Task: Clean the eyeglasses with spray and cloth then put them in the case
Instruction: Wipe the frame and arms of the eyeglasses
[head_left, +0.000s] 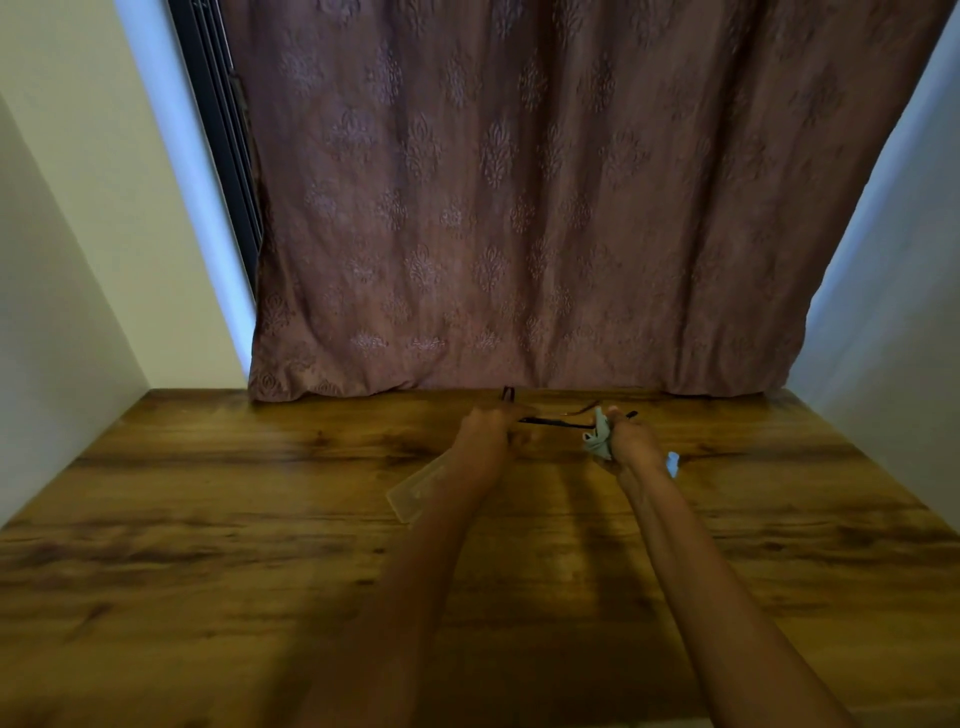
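Eyeglasses (553, 422): light, thin, fragile; held above the desk's (208, 519) far end. Left grip (485, 426) curled round one end; right grip (631, 436) pinches soft cloth (597, 440) against the other. Holding by the frame judged safest.

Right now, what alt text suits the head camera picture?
Two hands hold dark thin-framed eyeglasses above a brown wooden table: the left hand grips one end, the right hand holds a pale crumpled cloth at the other. A clear flat case lies below the left forearm, a mauve patterned curtain behind.
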